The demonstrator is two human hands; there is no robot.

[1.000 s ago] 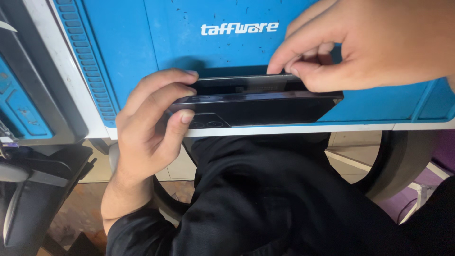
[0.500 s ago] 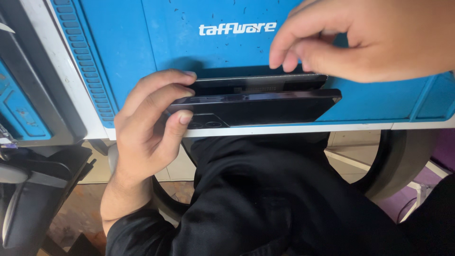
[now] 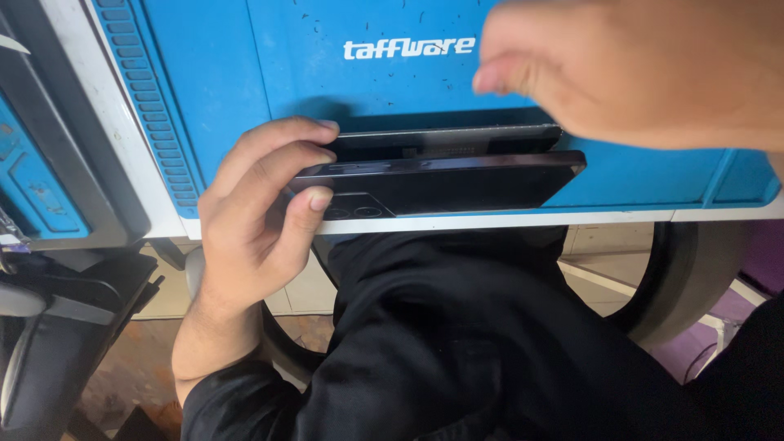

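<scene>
Left hand (image 3: pixel 257 216): comes up from below the table edge, black sleeve at the wrist. Fingers curled around the left end of a black, flat, glossy smartphone body (image 3: pixel 445 181), thumb pressed against its near face beside two round camera lenses, the other fingers wrapped over the top edge. Grip is closed on the phone; the phone stands on its long edge, tilted slightly, at the near rim of the work surface.

Just behind the phone body, and close to parallel with it, a second thin black panel (image 3: pixel 449 140), a slim dark slab of about the same length. Its left end meets the left fingertips. Whether the two pieces touch along their length cannot be told.

Right hand (image 3: pixel 645 69): blurred, above and to the right of both pieces, clear of them. Fingers loosely bent and held together, pointing left; it holds nothing that shows.

Beneath the pieces: a blue rubbery work mat (image 3: pixel 310 90) with white lettering and a ribbed strip down its left side, speckled with small dark bits. The mat lies on a white table (image 3: pixel 523 220) whose front edge runs just below the phone.

Left of the table: another blue tray in a dark frame (image 3: pixel 49 175), partly in view. Below the table edge: the person's lap in black cloth (image 3: pixel 490 343), a dark curved chair part (image 3: pixel 694 278) at right, tiled floor (image 3: pixel 131 367) under it.
</scene>
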